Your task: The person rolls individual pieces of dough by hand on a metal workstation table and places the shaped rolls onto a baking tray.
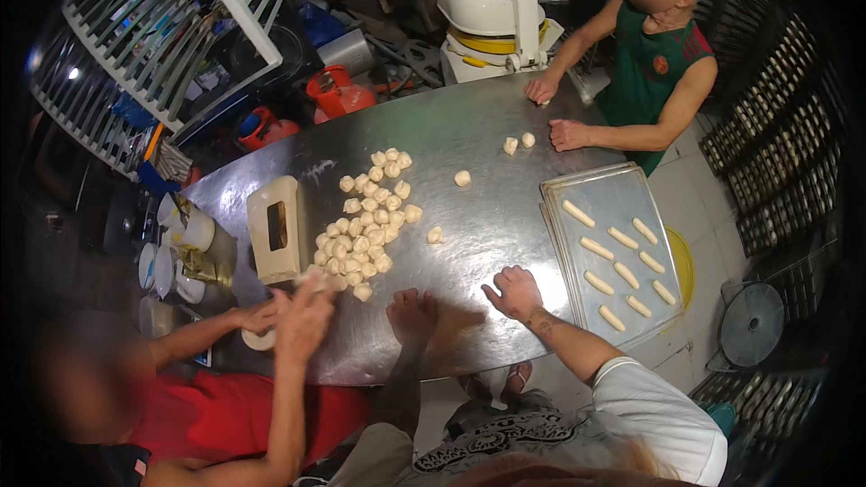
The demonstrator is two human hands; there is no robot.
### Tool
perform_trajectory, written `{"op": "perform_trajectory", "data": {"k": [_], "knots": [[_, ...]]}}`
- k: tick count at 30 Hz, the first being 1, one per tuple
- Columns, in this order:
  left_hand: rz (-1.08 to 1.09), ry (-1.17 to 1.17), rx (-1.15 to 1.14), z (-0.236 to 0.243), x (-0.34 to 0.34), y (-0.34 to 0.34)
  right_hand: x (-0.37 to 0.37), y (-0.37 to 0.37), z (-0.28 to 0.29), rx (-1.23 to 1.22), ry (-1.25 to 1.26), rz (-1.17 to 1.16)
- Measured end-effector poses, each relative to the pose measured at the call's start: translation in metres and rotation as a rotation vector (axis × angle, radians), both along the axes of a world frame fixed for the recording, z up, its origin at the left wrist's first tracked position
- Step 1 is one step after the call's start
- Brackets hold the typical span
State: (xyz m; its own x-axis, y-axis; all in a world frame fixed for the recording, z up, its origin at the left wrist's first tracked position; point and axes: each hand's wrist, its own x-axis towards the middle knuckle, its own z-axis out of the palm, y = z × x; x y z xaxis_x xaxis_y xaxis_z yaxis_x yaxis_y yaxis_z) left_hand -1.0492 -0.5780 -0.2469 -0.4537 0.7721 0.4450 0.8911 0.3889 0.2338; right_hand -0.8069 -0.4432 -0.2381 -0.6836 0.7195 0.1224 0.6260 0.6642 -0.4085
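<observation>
Two hands are apart over the steel table (433, 126), whether gripping anything I cannot tell: left hand (412, 317) near the heaped dough balls (361, 244), right hand (515, 294) beside the tray (613, 189) of dough sticks (626, 274), presumably arranged for easy reach

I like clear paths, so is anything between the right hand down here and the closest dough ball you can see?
Nothing visible does: only bare metal table shows between the right hand and that dough ball.
</observation>
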Motion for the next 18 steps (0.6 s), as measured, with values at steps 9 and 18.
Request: {"op": "perform_trajectory", "data": {"k": [9, 18], "knots": [[0.151, -0.016, 0.082, -0.019, -0.007, 0.026, -0.015, 0.025, -0.017, 0.108, 0.085, -0.181], [-0.123, -0.032, -0.028, 0.006, 0.004, -0.058, 0.058, -0.033, -0.009, 0.009, 0.062, 0.026]]}}
